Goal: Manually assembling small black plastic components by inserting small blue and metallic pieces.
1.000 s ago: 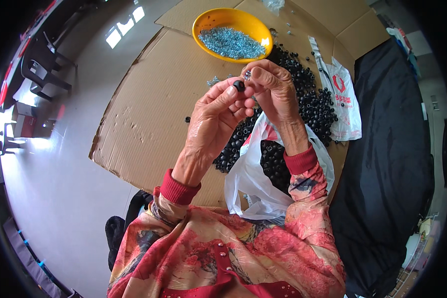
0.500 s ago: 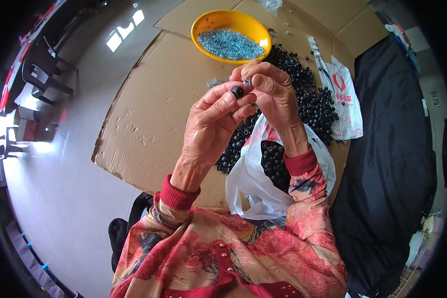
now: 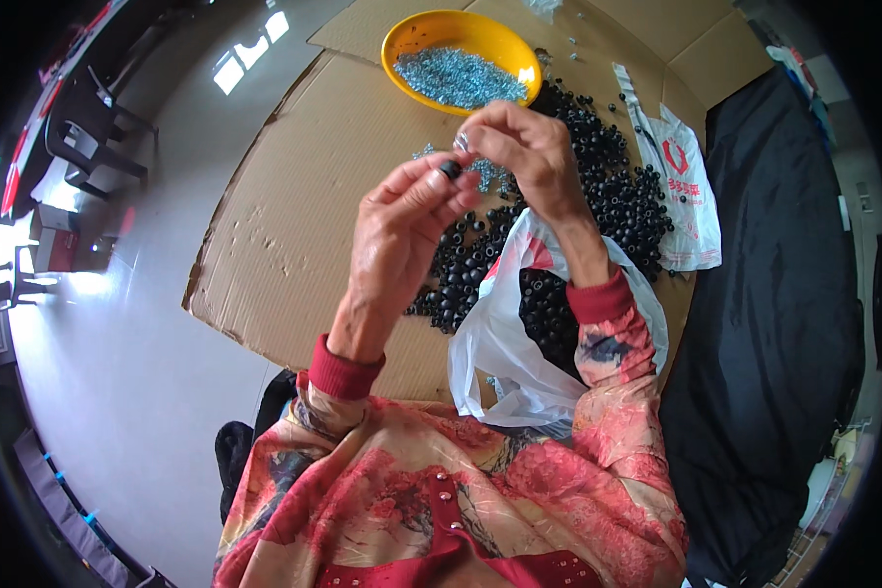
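My left hand (image 3: 402,220) pinches a small round black plastic part (image 3: 449,169) between thumb and fingertips. Just above and to its right, my right hand (image 3: 529,157) is closed on a tiny shiny silver piece (image 3: 462,143) that looks like a coil spring. The two sets of fingertips are close together, with the pieces near each other. Beyond them stands a yellow bowl (image 3: 402,34) holding many small silvery-blue pieces (image 3: 456,78). A heap of black round parts (image 3: 617,201), some showing holes, spreads under and right of my right hand.
An open white plastic bag (image 3: 495,353) with more black parts lies near my body. Flat cardboard (image 3: 274,206) covers the work surface. At right lie a flattened white bag with red print (image 3: 691,196) and a black cloth (image 3: 755,323). Dark chairs (image 3: 88,147) stand far left.
Both hands have shifted slightly, the left one down and left, the right one upward. A slightly wider gap shows between their fingertips. Each still holds its small piece.
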A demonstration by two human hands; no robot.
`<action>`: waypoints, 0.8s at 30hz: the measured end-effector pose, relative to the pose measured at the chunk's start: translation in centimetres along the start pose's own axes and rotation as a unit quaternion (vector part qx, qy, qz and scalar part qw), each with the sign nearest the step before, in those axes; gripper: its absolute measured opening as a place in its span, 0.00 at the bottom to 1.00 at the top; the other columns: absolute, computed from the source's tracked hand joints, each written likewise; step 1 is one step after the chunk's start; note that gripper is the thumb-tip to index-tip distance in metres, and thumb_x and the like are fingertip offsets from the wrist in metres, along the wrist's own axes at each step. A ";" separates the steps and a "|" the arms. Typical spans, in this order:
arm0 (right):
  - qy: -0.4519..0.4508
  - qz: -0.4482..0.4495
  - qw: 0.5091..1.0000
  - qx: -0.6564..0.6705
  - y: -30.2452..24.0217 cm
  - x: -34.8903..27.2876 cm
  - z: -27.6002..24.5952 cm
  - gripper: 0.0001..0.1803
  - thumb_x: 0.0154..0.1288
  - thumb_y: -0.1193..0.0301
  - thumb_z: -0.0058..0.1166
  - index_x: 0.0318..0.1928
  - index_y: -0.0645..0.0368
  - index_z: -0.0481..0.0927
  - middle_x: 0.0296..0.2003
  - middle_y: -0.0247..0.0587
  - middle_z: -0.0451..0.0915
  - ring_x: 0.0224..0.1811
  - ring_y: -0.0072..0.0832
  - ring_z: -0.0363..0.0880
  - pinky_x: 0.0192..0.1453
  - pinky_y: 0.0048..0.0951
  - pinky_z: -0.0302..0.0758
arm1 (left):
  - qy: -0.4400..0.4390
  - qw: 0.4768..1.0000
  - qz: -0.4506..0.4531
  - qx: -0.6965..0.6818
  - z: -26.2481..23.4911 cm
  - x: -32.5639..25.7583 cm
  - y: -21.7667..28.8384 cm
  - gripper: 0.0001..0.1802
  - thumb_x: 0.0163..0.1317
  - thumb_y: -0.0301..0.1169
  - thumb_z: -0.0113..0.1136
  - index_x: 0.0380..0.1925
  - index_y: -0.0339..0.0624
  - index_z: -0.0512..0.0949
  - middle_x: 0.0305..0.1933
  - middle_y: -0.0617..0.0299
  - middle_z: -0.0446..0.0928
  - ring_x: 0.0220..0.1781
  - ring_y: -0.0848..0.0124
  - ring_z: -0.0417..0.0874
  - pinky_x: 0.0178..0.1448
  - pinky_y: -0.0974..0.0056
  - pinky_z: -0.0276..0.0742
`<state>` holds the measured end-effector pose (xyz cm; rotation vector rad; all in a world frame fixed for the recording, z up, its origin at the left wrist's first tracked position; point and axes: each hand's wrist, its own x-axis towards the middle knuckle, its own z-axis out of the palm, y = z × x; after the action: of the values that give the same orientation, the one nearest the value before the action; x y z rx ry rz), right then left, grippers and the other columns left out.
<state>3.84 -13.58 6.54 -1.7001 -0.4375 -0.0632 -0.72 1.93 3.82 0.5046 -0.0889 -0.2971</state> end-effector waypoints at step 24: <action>-0.110 0.141 0.974 -0.143 8.9 4.7 3.6 0.11 0.57 0.68 0.52 0.27 0.64 0.78 0.14 0.31 0.72 0.15 0.15 0.69 0.18 0.18 0.67 | 0.231 0.932 0.082 0.268 -12.8 2.0 2.2 0.12 0.58 0.29 0.58 0.39 0.34 0.76 0.34 0.61 0.78 0.36 0.75 0.77 0.43 0.71 0.74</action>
<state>10.29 -9.92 -1.12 -2.0486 -0.3582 0.2835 3.74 9.11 -6.27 1.0929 0.2550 0.0244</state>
